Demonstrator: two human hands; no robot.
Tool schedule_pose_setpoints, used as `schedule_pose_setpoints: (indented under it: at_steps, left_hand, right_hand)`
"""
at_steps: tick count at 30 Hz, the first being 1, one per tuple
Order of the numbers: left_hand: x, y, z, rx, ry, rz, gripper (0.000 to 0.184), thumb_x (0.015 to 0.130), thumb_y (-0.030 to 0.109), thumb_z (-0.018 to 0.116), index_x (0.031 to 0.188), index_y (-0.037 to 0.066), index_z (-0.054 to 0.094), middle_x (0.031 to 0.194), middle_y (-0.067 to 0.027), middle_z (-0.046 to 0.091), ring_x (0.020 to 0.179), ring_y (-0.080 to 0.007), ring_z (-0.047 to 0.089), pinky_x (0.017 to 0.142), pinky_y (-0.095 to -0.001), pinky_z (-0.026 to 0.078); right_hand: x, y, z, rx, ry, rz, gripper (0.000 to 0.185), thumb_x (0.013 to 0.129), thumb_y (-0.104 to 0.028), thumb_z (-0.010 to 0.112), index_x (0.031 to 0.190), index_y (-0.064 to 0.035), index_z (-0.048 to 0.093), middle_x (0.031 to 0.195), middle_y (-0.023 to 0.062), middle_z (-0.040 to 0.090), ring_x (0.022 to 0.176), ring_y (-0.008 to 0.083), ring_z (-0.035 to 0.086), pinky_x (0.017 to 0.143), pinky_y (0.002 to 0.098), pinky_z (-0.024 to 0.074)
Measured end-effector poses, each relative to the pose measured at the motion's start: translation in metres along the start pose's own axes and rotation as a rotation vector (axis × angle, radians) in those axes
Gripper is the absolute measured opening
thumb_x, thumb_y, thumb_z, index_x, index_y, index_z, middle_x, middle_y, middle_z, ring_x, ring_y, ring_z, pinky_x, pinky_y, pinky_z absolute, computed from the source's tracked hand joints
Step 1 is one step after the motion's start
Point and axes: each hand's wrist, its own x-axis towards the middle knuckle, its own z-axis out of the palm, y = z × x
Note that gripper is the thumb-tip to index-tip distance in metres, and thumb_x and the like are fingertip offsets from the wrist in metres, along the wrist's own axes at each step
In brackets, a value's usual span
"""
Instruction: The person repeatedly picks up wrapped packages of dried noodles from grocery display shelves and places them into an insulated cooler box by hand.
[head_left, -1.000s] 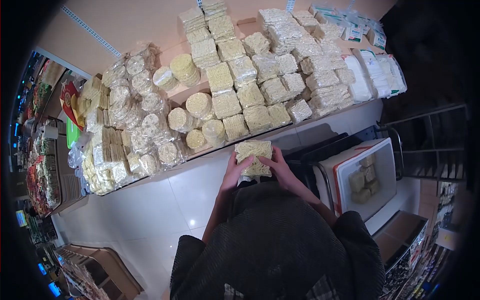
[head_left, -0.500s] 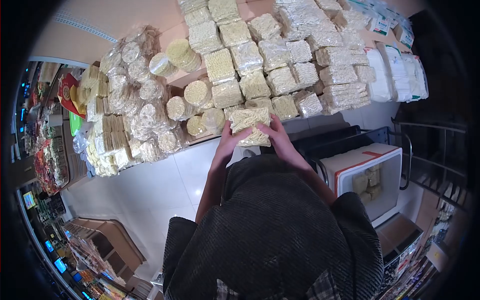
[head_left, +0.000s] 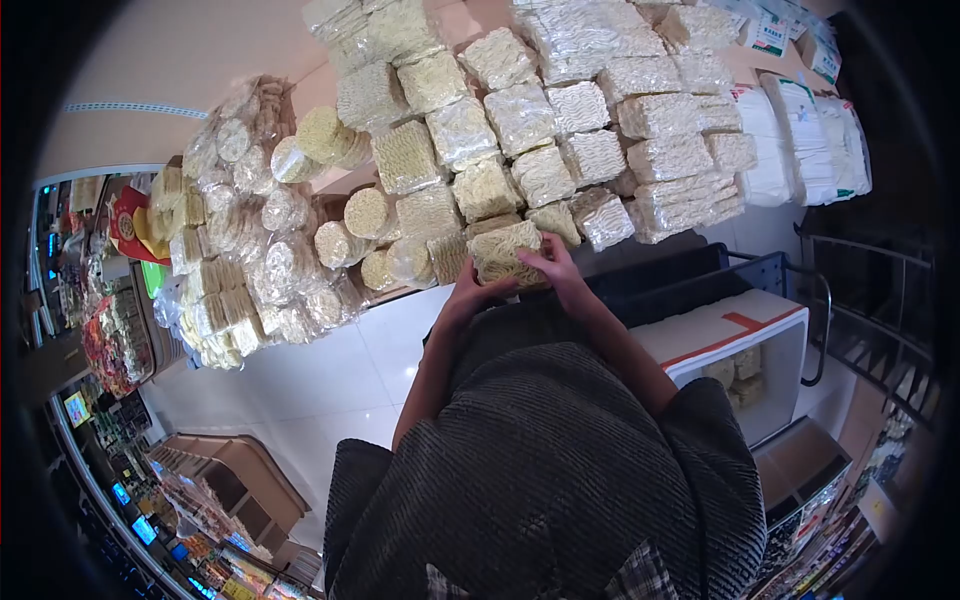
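Between my two hands is a pale yellow block of dried noodles (head_left: 503, 252), held in front of my body at the near edge of the display. My left hand (head_left: 470, 292) grips its left side and lower edge. On the right side, my right hand (head_left: 555, 268) has its thumb across the top of the block and its fingers behind. Just beyond it stand stacks of similar noodle blocks (head_left: 486, 190), many in clear wrap. Round noodle cakes (head_left: 367, 213) lie to the left of these stacks.
A white foam box (head_left: 780, 345) with noodle blocks inside sits in a dark cart (head_left: 690, 285) at my right. White packages (head_left: 800, 135) lie at the display's right end. On the left are bagged round cakes (head_left: 285, 210) and a wooden stand (head_left: 240, 475) on the tiled floor.
Both hands have tilted the noodle block and brought it slightly closer to the stacks' front edge. My left hand has slid lower along it. The view has turned a little.
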Motion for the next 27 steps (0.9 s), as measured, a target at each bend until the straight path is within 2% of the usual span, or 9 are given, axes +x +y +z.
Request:
schedule_pose_setpoints:
  at_steps: [6, 9, 10, 14, 17, 18, 22, 25, 27]
  left_hand:
    - [0.041, 0.022, 0.004, 0.008, -0.025, 0.091, 0.080, 0.083, 0.012, 0.090, 0.148, -0.001, 0.045, 0.130, -0.0129, 0.068, 0.115, -0.0217, 0.068, 0.100, -0.0365, 0.056]
    - [0.073, 0.041, 0.000, 0.052, -0.104, 0.202, 0.073, 0.087, 0.010, 0.087, 0.147, -0.001, 0.048, 0.131, -0.0123, 0.067, 0.115, -0.0202, 0.068, 0.101, -0.0365, 0.056]
    - [0.080, 0.049, 0.003, 0.090, -0.079, 0.190, 0.065, 0.091, 0.007, 0.084, 0.146, -0.002, 0.051, 0.131, -0.0113, 0.067, 0.117, -0.0192, 0.067, 0.104, -0.0360, 0.054]
    - [0.104, 0.068, 0.017, 0.152, -0.171, 0.302, 0.060, 0.098, 0.005, 0.074, 0.149, -0.005, 0.044, 0.134, -0.0140, 0.066, 0.118, -0.0207, 0.067, 0.107, -0.0353, 0.054]
    - [0.114, 0.070, 0.035, 0.096, -0.226, 0.368, 0.059, 0.093, 0.007, 0.082, 0.143, -0.003, 0.052, 0.133, -0.0106, 0.066, 0.122, -0.0185, 0.064, 0.108, -0.0350, 0.051]
    - [0.115, 0.068, 0.039, 0.090, -0.208, 0.363, 0.061, 0.093, 0.008, 0.082, 0.144, -0.003, 0.051, 0.134, -0.0107, 0.066, 0.123, -0.0185, 0.063, 0.108, -0.0350, 0.051]
    - [0.107, 0.058, 0.048, 0.036, -0.168, 0.271, 0.073, 0.092, 0.011, 0.083, 0.150, -0.004, 0.042, 0.142, -0.0130, 0.060, 0.131, -0.0210, 0.059, 0.113, -0.0354, 0.046]
    - [0.111, 0.035, 0.042, 0.044, -0.155, 0.188, 0.086, 0.090, 0.015, 0.087, 0.154, -0.005, 0.034, 0.149, -0.0149, 0.054, 0.134, -0.0223, 0.057, 0.116, -0.0363, 0.044]
    - [0.118, 0.017, 0.035, 0.126, -0.116, 0.152, 0.087, 0.090, 0.016, 0.087, 0.154, -0.005, 0.034, 0.150, -0.0152, 0.054, 0.134, -0.0222, 0.057, 0.116, -0.0363, 0.044]
  right_hand:
    - [0.036, -0.016, -0.017, -0.048, 0.111, -0.048, 0.074, 0.091, -0.027, 0.085, 0.146, -0.0025, 0.041, 0.124, 0.0139, 0.063, 0.114, 0.0199, 0.065, 0.096, 0.0327, 0.0537]
    - [0.046, -0.037, -0.024, -0.059, 0.161, -0.005, 0.076, 0.090, -0.029, 0.085, 0.146, -0.0027, 0.041, 0.120, 0.0135, 0.064, 0.107, 0.0168, 0.065, 0.087, 0.0314, 0.0531]
    - [0.044, -0.047, -0.023, -0.005, 0.154, -0.043, 0.074, 0.090, -0.030, 0.085, 0.145, -0.0032, 0.042, 0.118, 0.0120, 0.064, 0.100, 0.0133, 0.062, 0.079, 0.0303, 0.0498]
    - [0.046, -0.077, -0.028, -0.023, 0.191, -0.033, 0.075, 0.093, -0.038, 0.079, 0.152, -0.0102, 0.042, 0.127, 0.0050, 0.060, 0.116, 0.0179, 0.054, 0.095, 0.0373, 0.0419]
    - [0.061, -0.076, -0.047, -0.012, 0.238, -0.088, 0.073, 0.094, -0.037, 0.078, 0.152, -0.0100, 0.043, 0.128, 0.0051, 0.060, 0.115, 0.0177, 0.054, 0.096, 0.0362, 0.0417]
    - [0.064, -0.077, -0.050, 0.017, 0.239, -0.099, 0.076, 0.092, -0.033, 0.080, 0.153, -0.0078, 0.043, 0.122, 0.0070, 0.060, 0.108, 0.0159, 0.056, 0.093, 0.0317, 0.0422]
    - [0.062, -0.074, -0.063, -0.049, 0.234, -0.140, 0.063, 0.096, -0.028, 0.076, 0.148, -0.0076, 0.049, 0.119, 0.0046, 0.062, 0.108, 0.0146, 0.057, 0.095, 0.0347, 0.0428]
    - [0.060, -0.055, -0.075, 0.012, 0.219, -0.129, 0.056, 0.097, -0.026, 0.075, 0.145, -0.0083, 0.052, 0.117, 0.0042, 0.063, 0.105, 0.0139, 0.057, 0.092, 0.0316, 0.0437]
    - [0.062, -0.039, -0.087, 0.047, 0.183, -0.148, 0.051, 0.098, -0.023, 0.072, 0.143, -0.0086, 0.052, 0.123, 0.0061, 0.065, 0.112, 0.0160, 0.061, 0.095, 0.0333, 0.0477]
